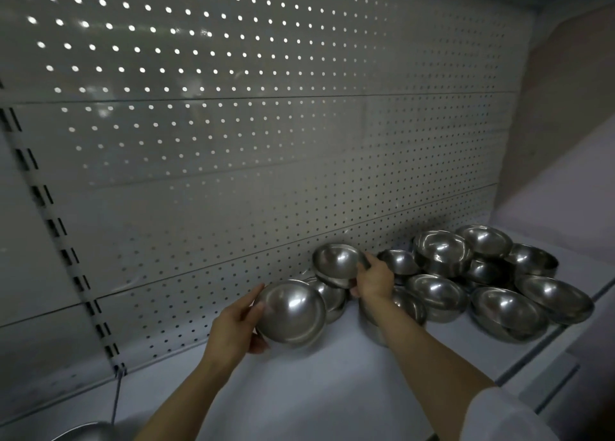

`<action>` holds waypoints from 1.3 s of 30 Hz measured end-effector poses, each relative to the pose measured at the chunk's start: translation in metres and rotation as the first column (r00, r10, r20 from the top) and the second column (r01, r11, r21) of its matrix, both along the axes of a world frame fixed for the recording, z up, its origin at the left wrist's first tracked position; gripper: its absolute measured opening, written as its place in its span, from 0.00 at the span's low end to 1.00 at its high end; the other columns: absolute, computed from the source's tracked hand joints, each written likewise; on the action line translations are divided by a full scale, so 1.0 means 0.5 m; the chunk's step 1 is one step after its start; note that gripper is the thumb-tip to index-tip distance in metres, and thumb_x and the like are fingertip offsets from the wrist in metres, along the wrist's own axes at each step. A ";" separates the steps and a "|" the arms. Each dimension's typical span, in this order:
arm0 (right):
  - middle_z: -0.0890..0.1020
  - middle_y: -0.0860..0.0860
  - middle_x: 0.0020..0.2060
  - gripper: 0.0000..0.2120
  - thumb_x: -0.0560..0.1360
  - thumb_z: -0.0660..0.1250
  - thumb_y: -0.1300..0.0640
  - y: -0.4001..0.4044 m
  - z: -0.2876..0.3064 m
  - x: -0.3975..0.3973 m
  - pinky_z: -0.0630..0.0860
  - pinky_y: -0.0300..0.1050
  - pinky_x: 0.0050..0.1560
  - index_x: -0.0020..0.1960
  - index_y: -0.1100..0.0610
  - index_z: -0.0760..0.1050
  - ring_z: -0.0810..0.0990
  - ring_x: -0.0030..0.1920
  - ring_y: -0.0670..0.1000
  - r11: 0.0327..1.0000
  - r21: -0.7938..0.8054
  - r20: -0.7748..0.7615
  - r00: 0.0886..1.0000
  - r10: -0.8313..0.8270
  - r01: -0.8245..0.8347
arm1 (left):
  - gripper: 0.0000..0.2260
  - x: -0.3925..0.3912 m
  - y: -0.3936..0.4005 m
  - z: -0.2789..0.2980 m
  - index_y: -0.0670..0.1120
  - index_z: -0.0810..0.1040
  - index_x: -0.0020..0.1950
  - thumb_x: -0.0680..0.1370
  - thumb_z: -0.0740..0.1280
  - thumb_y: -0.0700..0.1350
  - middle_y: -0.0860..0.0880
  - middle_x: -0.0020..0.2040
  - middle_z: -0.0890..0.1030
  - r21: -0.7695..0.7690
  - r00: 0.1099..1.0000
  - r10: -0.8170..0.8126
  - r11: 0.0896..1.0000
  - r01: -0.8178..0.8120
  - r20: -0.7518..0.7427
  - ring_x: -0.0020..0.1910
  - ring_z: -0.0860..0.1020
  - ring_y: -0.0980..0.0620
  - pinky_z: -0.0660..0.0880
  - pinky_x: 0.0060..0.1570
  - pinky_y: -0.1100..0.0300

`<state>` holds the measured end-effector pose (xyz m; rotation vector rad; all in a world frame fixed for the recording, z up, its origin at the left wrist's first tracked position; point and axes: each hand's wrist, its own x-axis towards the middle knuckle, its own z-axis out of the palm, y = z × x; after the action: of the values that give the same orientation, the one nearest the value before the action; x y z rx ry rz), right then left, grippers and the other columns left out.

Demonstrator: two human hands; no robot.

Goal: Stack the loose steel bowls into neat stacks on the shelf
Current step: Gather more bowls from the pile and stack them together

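Note:
Many loose steel bowls lie in a jumble on the white shelf (332, 390), from the middle to the right end. My left hand (238, 327) grips one steel bowl (293, 311) tilted with its rounded outside toward me, just above the shelf. My right hand (374, 279) pinches the rim of a second bowl (336, 261), which is tilted with its hollow facing me, on top of another bowl (329, 296). The rest of the bowls (442, 251) sit nested or leaning in small piles to the right.
A perforated metal back panel (266, 141) rises behind the shelf, with a slotted upright (63, 241) at the left. The shelf's front edge (545, 350) runs along the right. A steel rim (83, 430) shows at the bottom left.

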<state>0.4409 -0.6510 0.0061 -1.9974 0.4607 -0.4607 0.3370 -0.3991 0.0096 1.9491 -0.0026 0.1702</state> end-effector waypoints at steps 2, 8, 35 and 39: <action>0.83 0.58 0.46 0.12 0.80 0.61 0.60 0.011 0.019 -0.024 0.79 0.42 0.29 0.62 0.57 0.77 0.82 0.33 0.57 0.999 0.041 0.044 0.999 0.019 -0.021 | 0.18 -0.006 0.007 0.005 0.55 0.72 0.73 0.82 0.63 0.47 0.45 0.40 0.84 -0.025 1.000 0.003 1.000 -0.003 0.022 0.31 0.83 0.46 0.83 0.36 0.55; 0.82 0.57 0.51 0.13 0.80 0.62 0.61 0.053 0.056 -0.100 0.75 0.33 0.24 0.63 0.58 0.76 0.78 0.28 0.48 0.991 0.090 0.137 0.987 0.083 -0.096 | 0.18 -0.054 0.041 0.042 0.56 0.71 0.73 0.83 0.63 0.47 0.47 0.53 0.82 -0.077 0.998 0.045 0.996 -0.042 0.044 0.32 0.84 0.49 0.83 0.37 0.56; 0.83 0.58 0.31 0.08 0.78 0.63 0.63 0.432 0.112 -0.468 0.81 0.45 0.28 0.53 0.53 0.78 0.81 0.26 0.58 0.766 0.308 0.182 0.825 0.535 -0.565 | 0.17 -0.416 0.340 -0.011 0.53 0.77 0.69 0.83 0.56 0.47 0.45 0.61 0.82 0.052 0.717 0.697 0.716 -0.696 0.018 0.58 0.79 0.44 0.76 0.56 0.52; 0.83 0.58 0.30 0.09 0.79 0.63 0.62 0.483 0.105 -0.486 0.81 0.48 0.30 0.53 0.50 0.78 0.82 0.27 0.59 0.750 0.283 0.170 0.801 0.574 -0.598 | 0.18 -0.407 0.349 -0.034 0.52 0.75 0.71 0.84 0.55 0.48 0.45 0.65 0.80 0.119 0.698 0.715 0.692 -0.712 0.024 0.62 0.77 0.42 0.71 0.54 0.56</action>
<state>0.1977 -0.4093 0.0585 -1.6764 -0.1526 -0.0473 0.1334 -0.2246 -0.0073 1.9769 0.8018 0.6790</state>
